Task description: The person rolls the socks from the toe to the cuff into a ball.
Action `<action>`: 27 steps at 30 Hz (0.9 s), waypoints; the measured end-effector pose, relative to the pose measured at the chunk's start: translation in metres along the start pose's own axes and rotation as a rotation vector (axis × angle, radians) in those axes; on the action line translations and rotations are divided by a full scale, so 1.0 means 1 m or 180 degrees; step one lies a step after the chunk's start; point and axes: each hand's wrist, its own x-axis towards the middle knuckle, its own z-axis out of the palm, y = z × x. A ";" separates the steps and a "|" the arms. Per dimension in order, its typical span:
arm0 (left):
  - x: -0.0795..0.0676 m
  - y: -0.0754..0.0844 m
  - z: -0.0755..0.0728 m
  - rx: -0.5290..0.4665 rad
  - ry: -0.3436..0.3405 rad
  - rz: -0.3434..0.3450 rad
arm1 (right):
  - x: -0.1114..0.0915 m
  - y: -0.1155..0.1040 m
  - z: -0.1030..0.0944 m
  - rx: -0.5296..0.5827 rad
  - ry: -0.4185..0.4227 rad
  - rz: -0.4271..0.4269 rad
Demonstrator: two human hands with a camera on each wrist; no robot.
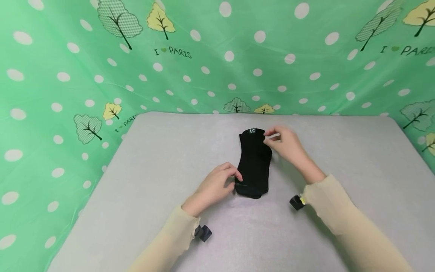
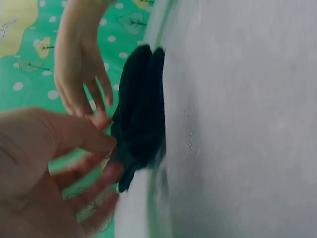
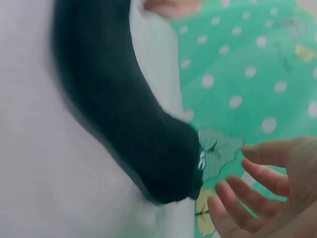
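Note:
A pair of black socks (image 1: 254,162) lies stacked on the table, with white "LC" lettering on the cuff at the far end. My left hand (image 1: 217,182) is at the near left edge of the socks, its index finger overlapping them in the head view. In the left wrist view, its thumb and fingers (image 2: 94,191) are spread beside the dark fabric. Near the cuff's right edge is my right hand (image 1: 285,143), with thumb and fingers loosely bent. The right wrist view has the right hand (image 3: 267,193) apart from the sock cuff (image 3: 173,173), nothing between its fingers.
The socks lie on a pale grey table (image 1: 163,158). Behind and to the left hangs a green cloth (image 1: 190,79) with white dots and trees. Small black devices (image 1: 204,233) are worn at both wrists, below the beige sleeves (image 1: 343,211).

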 end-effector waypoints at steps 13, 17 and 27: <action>0.007 -0.010 0.005 0.0087 -0.0432 0.0480 | -0.074 -0.004 0.025 -0.0493 -0.0991 -0.0753; 0.010 -0.012 0.008 -0.0002 -0.0299 0.0343 | -0.082 -0.002 0.033 -0.0809 -0.0973 -0.0845; 0.009 -0.012 0.009 -0.0294 -0.0115 -0.0042 | -0.088 -0.005 0.051 -0.1263 -0.0566 -0.0844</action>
